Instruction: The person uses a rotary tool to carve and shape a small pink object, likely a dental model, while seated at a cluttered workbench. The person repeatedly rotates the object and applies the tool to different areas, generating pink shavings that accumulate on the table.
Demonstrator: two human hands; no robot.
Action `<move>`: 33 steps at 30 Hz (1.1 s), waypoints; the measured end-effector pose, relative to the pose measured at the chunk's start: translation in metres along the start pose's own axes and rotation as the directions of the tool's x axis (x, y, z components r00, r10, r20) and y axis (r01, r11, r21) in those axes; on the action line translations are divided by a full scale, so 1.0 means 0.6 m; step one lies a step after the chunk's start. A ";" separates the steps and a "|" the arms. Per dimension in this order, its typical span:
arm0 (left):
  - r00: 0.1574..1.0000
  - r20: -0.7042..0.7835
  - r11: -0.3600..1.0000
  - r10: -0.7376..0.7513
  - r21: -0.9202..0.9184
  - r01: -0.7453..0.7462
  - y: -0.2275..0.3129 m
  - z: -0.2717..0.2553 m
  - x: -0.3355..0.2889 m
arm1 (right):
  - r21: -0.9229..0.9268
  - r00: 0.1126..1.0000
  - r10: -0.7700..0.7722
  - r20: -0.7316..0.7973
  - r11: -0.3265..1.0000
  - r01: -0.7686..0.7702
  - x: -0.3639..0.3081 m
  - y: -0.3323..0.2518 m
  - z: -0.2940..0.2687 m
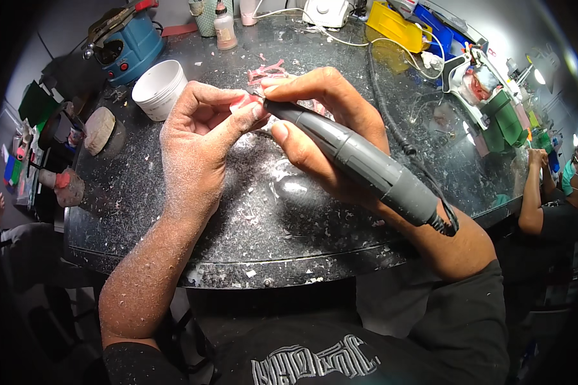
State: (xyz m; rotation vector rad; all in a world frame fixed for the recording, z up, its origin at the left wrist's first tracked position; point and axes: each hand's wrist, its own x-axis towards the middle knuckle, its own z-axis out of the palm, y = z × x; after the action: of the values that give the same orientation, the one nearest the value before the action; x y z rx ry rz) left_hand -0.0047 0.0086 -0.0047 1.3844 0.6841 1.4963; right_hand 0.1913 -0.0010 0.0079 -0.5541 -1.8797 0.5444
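Note:
My left hand (196,144), coated in pale dust, pinches a small pink piece (241,101) between thumb and fingers. Most of that piece is hidden by the fingertips, so its full shape does not show. My right hand (343,109) is wrapped round a dark grey rotary handpiece (372,170), which slants from upper left to lower right. Its tip meets the pink piece at my left fingertips, or sits very close to it; I cannot tell which. A black cord leaves the handpiece's rear end beside my right forearm. Thin pink scraps (268,72) lie just beyond my hands.
Pale shavings cover the dark tabletop (250,247). A white tub (158,90), a pale block (99,130) and a blue machine (127,54) stand on the left. A bottle (225,31) is at the back. Yellow bin (395,27) at back right; another person's arm (533,192) far right.

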 end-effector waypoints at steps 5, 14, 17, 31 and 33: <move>0.996 -0.036 0.992 -0.079 -0.097 0.076 0.002 0.005 0.007 | 0.024 0.985 0.127 -0.113 0.992 -0.125 0.002 -0.009 0.004; 0.997 -0.011 0.996 -0.078 -0.043 0.077 0.003 0.004 0.012 | 0.171 0.978 0.173 -0.120 0.974 -0.151 0.005 -0.001 -0.005; 0.999 -0.047 0.999 -0.028 -0.022 0.027 0.003 0.009 0.011 | 0.204 0.980 0.159 -0.116 0.970 -0.133 0.005 0.001 -0.005; 0.999 -0.035 1.000 -0.003 0.018 0.003 0.003 0.007 0.009 | 0.105 0.994 0.091 -0.063 0.991 -0.084 0.007 0.001 -0.006; 0.999 -0.045 1.000 -0.003 0.001 0.004 0.001 0.006 0.008 | 0.124 0.984 0.152 -0.092 0.982 -0.140 0.004 -0.004 0.000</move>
State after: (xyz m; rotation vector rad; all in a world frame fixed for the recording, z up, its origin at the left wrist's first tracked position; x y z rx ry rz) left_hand -0.0009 0.0118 -0.0013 1.3532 0.7151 1.5284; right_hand 0.1905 -0.0016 0.0110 -0.6341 -1.7079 0.7058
